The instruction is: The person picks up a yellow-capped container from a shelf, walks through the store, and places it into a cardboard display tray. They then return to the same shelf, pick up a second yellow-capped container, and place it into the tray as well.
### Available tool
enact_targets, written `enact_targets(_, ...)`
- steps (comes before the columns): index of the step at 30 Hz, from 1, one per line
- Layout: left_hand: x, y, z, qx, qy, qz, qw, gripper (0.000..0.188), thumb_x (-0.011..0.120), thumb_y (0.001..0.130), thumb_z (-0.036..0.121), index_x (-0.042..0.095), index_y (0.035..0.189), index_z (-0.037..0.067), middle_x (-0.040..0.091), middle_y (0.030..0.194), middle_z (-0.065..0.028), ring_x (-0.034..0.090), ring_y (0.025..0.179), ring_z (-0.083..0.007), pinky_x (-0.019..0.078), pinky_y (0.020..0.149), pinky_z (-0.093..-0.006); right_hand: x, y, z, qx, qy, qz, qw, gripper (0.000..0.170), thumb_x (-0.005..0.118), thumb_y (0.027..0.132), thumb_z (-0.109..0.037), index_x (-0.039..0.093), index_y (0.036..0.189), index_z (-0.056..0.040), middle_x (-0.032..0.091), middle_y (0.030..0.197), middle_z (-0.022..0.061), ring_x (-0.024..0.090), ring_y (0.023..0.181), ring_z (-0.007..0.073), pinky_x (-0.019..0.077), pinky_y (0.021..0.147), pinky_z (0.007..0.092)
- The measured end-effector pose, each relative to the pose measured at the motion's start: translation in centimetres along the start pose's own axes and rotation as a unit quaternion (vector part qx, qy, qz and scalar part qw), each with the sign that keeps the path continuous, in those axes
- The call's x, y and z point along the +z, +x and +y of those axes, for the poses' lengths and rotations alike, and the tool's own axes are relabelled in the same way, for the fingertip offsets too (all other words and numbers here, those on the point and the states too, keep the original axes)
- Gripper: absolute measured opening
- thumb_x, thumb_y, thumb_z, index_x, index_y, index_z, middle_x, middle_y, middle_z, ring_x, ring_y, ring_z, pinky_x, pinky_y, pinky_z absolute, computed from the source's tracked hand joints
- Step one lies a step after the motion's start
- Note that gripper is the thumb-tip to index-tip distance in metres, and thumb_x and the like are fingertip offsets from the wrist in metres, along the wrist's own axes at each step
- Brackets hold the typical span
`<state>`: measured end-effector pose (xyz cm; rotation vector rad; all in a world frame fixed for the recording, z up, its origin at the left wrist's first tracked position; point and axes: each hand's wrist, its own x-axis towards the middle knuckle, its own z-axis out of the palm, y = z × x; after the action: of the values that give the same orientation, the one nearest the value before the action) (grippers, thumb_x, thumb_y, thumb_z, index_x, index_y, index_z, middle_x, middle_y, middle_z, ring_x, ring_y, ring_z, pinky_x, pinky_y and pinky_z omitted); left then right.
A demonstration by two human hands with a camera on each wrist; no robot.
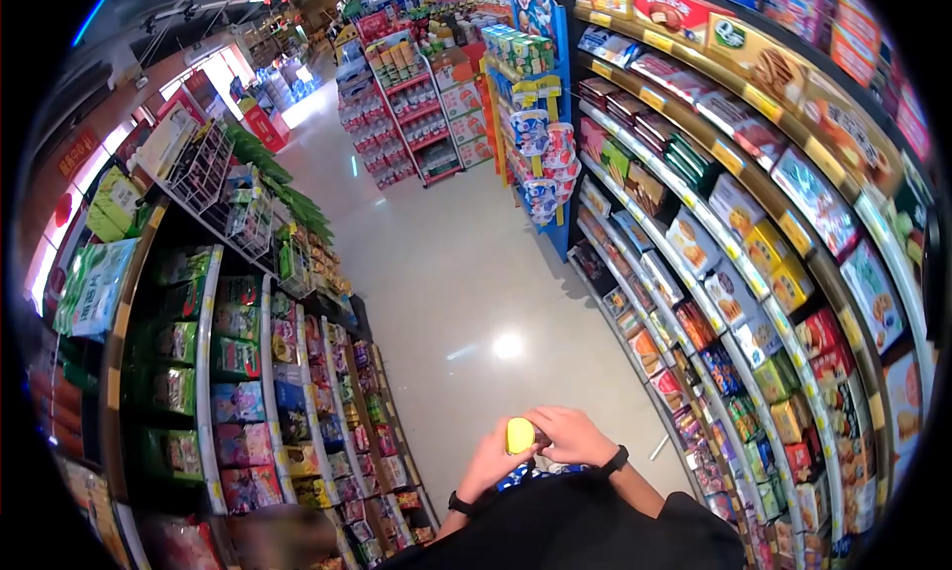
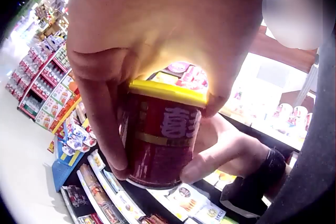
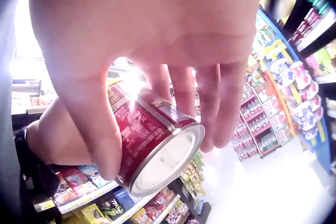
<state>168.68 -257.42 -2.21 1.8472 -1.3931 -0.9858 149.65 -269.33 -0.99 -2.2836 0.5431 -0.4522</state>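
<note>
The left shelves (image 1: pixel 207 372) hold packets (image 1: pixel 238 404), the right shelves (image 1: pixel 764 105) boxes (image 1: pixel 670 13) — and the pale floor (image 1: pixel 446 292) carries a red rack (image 1: pixel 416 109).

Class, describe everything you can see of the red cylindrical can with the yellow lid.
The red cylindrical can looks like glossy metal, printed with pale characters and a gold-toned band. A bright yellow, plastic-looking round lid covers one end and faces the head camera; the pale round base has a silvery rim. It is held in front of the person, above the floor, touched by both the left hand and the right hand. Its contents are hidden.
</note>
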Motion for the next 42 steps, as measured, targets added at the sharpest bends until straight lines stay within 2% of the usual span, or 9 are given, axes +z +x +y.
enact_targets(7, -6.9, 16.3, -3.9, -0.02, 0.001, 0.015, 1.0, 0.066, 0.086, 0.092, 0.045, 0.057, 0.136, 0.006, 0.077, 0.102, -0.0249, 0.077, 0.097, -0.0472, 0.0604, 0.082, -0.0518, -2.7, 16.7, 8.5, 0.004, -0.023, -0.053, 0.998, 0.064, 0.079, 0.077, -0.014, 0.062, 0.138, -0.0108, 0.069, 0.12, 0.0107, 0.07, 0.111, 0.0344, 0.0592, 0.088, 0.0473)
enact_targets(14, -17.8, 34.3, -4.6, 0.038, -0.098, 0.052, 0.993, 0.066, 0.085, 0.095, 0.045, 0.055, 0.138, 0.007, 0.078, 0.108, -0.0209, 0.078, 0.1, -0.0425, 0.0614, 0.085, -0.0475, -9.1, 36.1, 12.1, 0.025, -0.039, -0.013, 0.999, 0.064, 0.077, 0.079, -0.013, 0.062, 0.142, -0.0124, 0.068, 0.123, 0.0106, 0.068, 0.116, 0.0345, 0.0585, 0.091, 0.046)
enact_targets(19, -23.7, 44.5, -4.3, 0.033, -0.018, 0.058, 0.998, 0.081, 0.085, 0.093, 0.046, 0.05, 0.154, 0.006, 0.076, 0.117, -0.0273, 0.075, 0.104, -0.0477, 0.0617, 0.084, -0.0503, -10.8, 47.6, 16.5, 0.033, -0.045, 0.016, 0.998, 0.06, 0.078, 0.073, -0.007, 0.066, 0.131, -0.0111, 0.066, 0.105, 0.0102, 0.068, 0.099, 0.0386, 0.0569, 0.08, 0.0498)
enact_targets(22, -26.9, 50.0, -7.2, 0.046, -0.038, 0.077, 0.995, 0.076, 0.085, 0.092, 0.049, 0.054, 0.146, 0.004, 0.076, 0.113, -0.027, 0.075, 0.101, -0.0487, 0.0605, 0.082, -0.0522, -10.7, 54.1, 19.5, 0.036, -0.031, -0.009, 0.999, 0.059, 0.082, 0.074, -0.011, 0.067, 0.131, -0.0127, 0.071, 0.105, 0.0111, 0.072, 0.095, 0.0392, 0.0583, 0.079, 0.0489)
enact_targets(25, -30.8, 56.5, -9.9, -0.016, -0.008, 0.041, 0.999, 0.07, 0.084, 0.093, 0.052, 0.057, 0.136, 0.005, 0.076, 0.112, -0.0261, 0.075, 0.1, -0.0485, 0.0604, 0.082, -0.0527, -9.9, 61.4, 23.7, 0.06, -0.01, -0.062, 0.996, 0.062, 0.086, 0.077, -0.021, 0.068, 0.135, -0.0117, 0.076, 0.115, 0.0144, 0.073, 0.104, 0.0404, 0.0593, 0.087, 0.0485)
enact_targets(28, -35.0, 64.1, -10.8, -0.054, 0.014, 0.034, 0.998, 0.066, 0.083, 0.093, 0.055, 0.058, 0.13, 0.006, 0.077, 0.11, -0.0252, 0.075, 0.099, -0.0487, 0.0603, 0.082, -0.0533, -10.7, 69.4, 27.8, 0.015, 0.008, -0.051, 0.999, 0.057, 0.085, 0.078, -0.017, 0.066, 0.132, -0.0128, 0.077, 0.106, 0.0152, 0.074, 0.096, 0.0403, 0.0591, 0.081, 0.0497)
enact_targets(36, -48.3, 82.9, -8.4, -0.013, -0.016, 0.139, 0.99, 0.072, 0.086, 0.092, 0.047, 0.053, 0.143, 0.011, 0.076, 0.116, -0.0228, 0.074, 0.106, -0.0477, 0.0606, 0.085, -0.0516, -17.6, 93.1, 33.9, -0.087, -0.027, 0.028, 0.995, 0.061, 0.085, 0.074, -0.009, 0.067, 0.131, -0.0124, 0.075, 0.118, 0.0113, 0.07, 0.112, 0.0353, 0.0557, 0.093, 0.0469)
enact_targets(37, -49.5, 85.0, -8.9, -0.009, -0.036, 0.15, 0.988, 0.073, 0.087, 0.091, 0.046, 0.052, 0.145, 0.011, 0.076, 0.117, -0.0225, 0.074, 0.108, -0.0471, 0.0607, 0.086, -0.0509, -18.3, 95.8, 34.3, -0.082, -0.05, 0.007, 0.995, 0.063, 0.085, 0.074, -0.007, 0.067, 0.134, -0.0133, 0.074, 0.125, 0.0086, 0.067, 0.119, 0.0332, 0.0536, 0.098, 0.046)
enact_targets(42, -55.1, 95.1, -10.9, -0.006, -0.099, 0.175, 0.979, 0.075, 0.089, 0.09, 0.039, 0.05, 0.149, 0.012, 0.075, 0.124, -0.0212, 0.074, 0.116, -0.0431, 0.0607, 0.093, -0.0479, -19.4, 107.0, 37.6, -0.061, -0.053, 0.02, 0.997, 0.066, 0.086, 0.073, -0.008, 0.066, 0.136, -0.0105, 0.073, 0.13, 0.0076, 0.066, 0.118, 0.0326, 0.0534, 0.099, 0.0455)
